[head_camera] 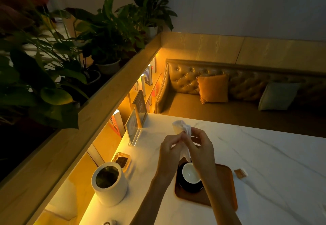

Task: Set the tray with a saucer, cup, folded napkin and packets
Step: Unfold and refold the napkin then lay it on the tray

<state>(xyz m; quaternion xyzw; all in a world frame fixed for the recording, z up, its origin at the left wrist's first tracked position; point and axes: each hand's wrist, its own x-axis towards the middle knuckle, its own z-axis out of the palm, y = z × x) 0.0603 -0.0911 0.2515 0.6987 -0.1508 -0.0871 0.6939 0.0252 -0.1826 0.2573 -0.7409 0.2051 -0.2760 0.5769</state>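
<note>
Both hands raised above the tray [224, 186], working the white napkin [183, 131] in mid-air — held clear of the table, presumably so it folds freely. Left hand [170, 151] and right hand [201, 149] each pinch the cloth between thumb and fingertips. Count: one tray, one black saucer [181, 184] on it, one white cup [190, 173] on the saucer, one packet [240, 173] visible — off the tray, just beside its right edge.

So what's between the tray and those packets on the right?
Head view: only bare marble table between the tray and the packets; they lie just off its right edge.
</note>
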